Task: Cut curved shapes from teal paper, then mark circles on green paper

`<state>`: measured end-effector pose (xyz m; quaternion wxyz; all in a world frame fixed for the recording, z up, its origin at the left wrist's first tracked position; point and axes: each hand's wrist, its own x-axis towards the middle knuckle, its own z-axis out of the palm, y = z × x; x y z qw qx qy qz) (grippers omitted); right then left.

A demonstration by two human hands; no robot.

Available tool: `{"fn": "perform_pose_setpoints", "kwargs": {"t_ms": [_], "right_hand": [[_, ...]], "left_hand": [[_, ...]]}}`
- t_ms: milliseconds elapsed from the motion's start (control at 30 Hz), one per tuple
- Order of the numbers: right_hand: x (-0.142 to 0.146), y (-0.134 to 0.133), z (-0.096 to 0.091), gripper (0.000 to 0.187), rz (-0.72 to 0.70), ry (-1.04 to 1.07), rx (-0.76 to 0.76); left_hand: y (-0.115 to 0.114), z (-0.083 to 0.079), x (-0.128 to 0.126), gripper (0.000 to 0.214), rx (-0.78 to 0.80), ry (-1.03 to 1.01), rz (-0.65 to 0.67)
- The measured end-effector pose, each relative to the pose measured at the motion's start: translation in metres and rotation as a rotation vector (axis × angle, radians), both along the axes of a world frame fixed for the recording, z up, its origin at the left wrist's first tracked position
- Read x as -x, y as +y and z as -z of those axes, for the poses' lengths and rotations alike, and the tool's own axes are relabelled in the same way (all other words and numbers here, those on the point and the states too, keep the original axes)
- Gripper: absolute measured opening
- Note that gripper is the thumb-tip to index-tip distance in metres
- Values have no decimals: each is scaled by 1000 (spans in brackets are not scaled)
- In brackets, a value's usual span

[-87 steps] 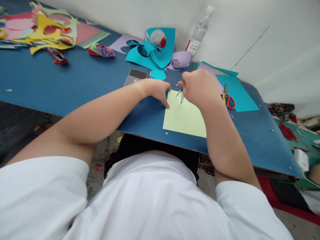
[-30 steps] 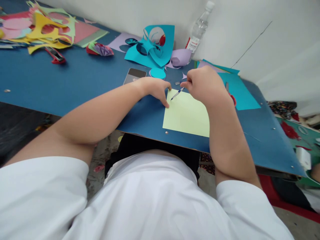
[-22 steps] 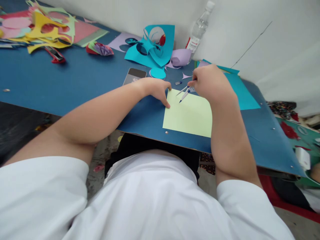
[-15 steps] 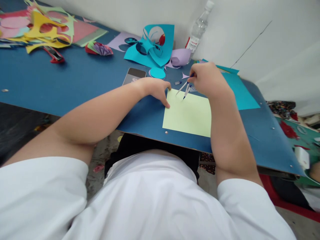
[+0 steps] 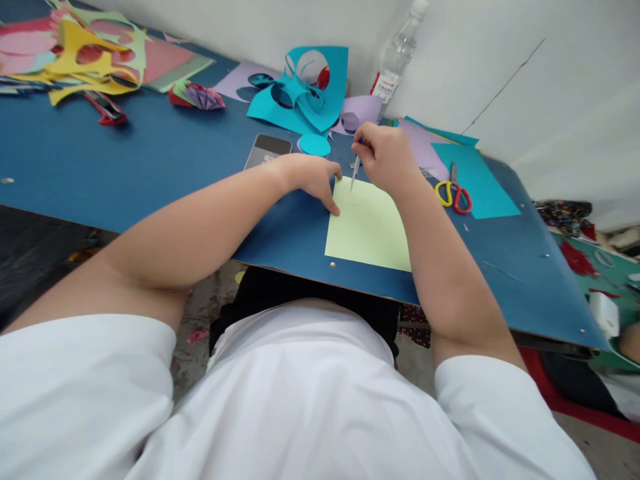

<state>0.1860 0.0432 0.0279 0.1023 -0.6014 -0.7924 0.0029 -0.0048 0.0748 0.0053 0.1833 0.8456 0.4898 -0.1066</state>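
Observation:
A pale yellow-green sheet of paper (image 5: 369, 230) lies near the front edge of the blue table. At its left edge my left hand (image 5: 311, 179) rests with thumb and fingers spread, touching the sheet. My right hand (image 5: 387, 155) pinches the top of a drawing compass (image 5: 355, 173) over the sheet's upper left part. One white leg points down at the paper; the other leg is mostly hidden by the hand or lined up with it. Behind my left wrist lies a phone (image 5: 270, 148), with blue paper circles (image 5: 315, 145) beside it.
Scissors (image 5: 454, 193) with yellow and red handles lie right of my forearm, near blue sheets (image 5: 493, 190). Cut-out blue paper (image 5: 320, 100) and a plastic bottle (image 5: 397, 60) stand by the wall. Paper scraps (image 5: 95, 53) and a red-handled tool (image 5: 107, 110) are at left.
My right hand has shifted left and turned the compass, so its legs no longer show spread apart. The scissors have come into view behind the forearm. My left hand has stayed in place.

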Motion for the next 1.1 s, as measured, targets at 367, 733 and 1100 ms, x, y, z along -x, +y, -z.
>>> {"fn": "perform_pose_setpoints", "kwargs": {"t_ms": [367, 733, 1100], "right_hand": [[-3, -1, 3, 33, -57, 107, -1], [-4, -8, -3, 31, -99, 158, 30], [-7, -22, -11, 32, -111, 225, 101]], "left_hand": [[3, 3, 0, 128, -4, -11, 5], [4, 3, 1, 132, 3, -8, 16], [0, 3, -2, 128, -1, -11, 26]]}}
